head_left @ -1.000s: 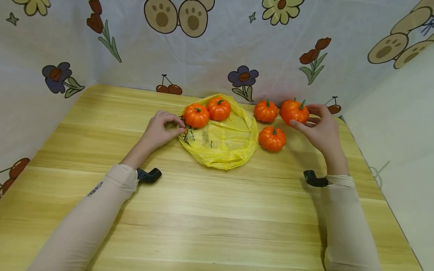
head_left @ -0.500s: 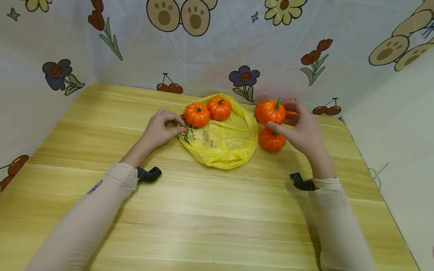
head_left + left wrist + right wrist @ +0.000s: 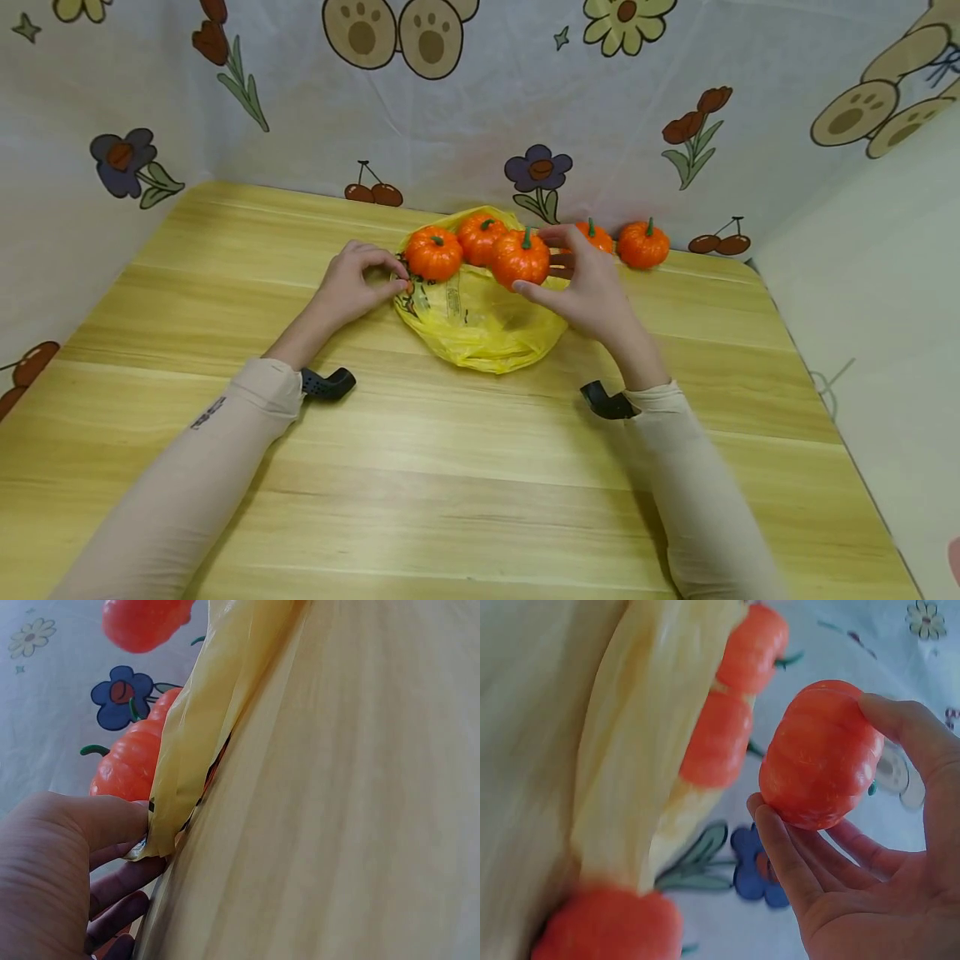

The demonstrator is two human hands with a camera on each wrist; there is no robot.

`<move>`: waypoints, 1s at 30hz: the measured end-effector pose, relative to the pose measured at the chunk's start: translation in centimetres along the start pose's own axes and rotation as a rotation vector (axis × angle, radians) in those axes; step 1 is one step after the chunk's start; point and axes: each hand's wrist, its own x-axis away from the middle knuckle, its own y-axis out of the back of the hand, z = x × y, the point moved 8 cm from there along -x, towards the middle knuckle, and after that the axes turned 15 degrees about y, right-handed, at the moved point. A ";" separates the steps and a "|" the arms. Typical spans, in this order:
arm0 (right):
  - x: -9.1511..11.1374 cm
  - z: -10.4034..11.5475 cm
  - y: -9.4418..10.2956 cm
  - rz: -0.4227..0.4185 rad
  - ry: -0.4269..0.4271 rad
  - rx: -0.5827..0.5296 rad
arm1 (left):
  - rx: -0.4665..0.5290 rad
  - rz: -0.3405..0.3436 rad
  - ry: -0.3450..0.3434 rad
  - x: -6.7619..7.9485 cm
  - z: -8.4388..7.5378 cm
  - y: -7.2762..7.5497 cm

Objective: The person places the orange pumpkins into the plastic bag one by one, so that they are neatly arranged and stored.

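In the head view my left hand point(image 3: 360, 279) pinches the left rim of a yellow plastic bag point(image 3: 491, 342), which lies spread with its mouth open. Two orange toy pumpkins with green stems sit inside at the back left, the nearer-left pumpkin point(image 3: 433, 253) and another point(image 3: 480, 239). Over the bag, my right hand point(image 3: 588, 292) holds a third pumpkin point(image 3: 521, 257) between thumb and fingers, stem up. The right wrist view shows this held pumpkin point(image 3: 821, 757) raised beside the bag's edge point(image 3: 641, 742). In the left wrist view, thumb and fingers nip the bag's rim point(image 3: 161, 840).
Right of the bag stand a pumpkin point(image 3: 596, 237), partly covered by my right hand, and another pumpkin point(image 3: 643, 243) against the back cloth point(image 3: 450, 125). A blurred pumpkin point(image 3: 611, 926) shows low in the right wrist view. The wooden table point(image 3: 465, 483) ends at the right.
My right hand has carried its pumpkin leftward from the right-hand group to over the bag. The left hand keeps its pinch on the rim and has stayed in place.
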 end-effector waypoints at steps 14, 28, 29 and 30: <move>-3.1 5.2 -5.7 0.090 0.108 -0.081 | -0.011 0.000 0.001 0.1 0.1 0.4; -3.1 5.6 -8.3 0.195 0.114 -0.072 | -0.027 -0.003 -0.015 -0.1 0.1 0.1; -3.0 5.6 -8.5 0.207 0.108 -0.074 | -0.026 -0.003 -0.016 -0.1 0.1 0.1; -3.0 5.5 -8.6 0.220 0.100 -0.075 | -0.027 -0.002 -0.016 0.0 0.0 0.1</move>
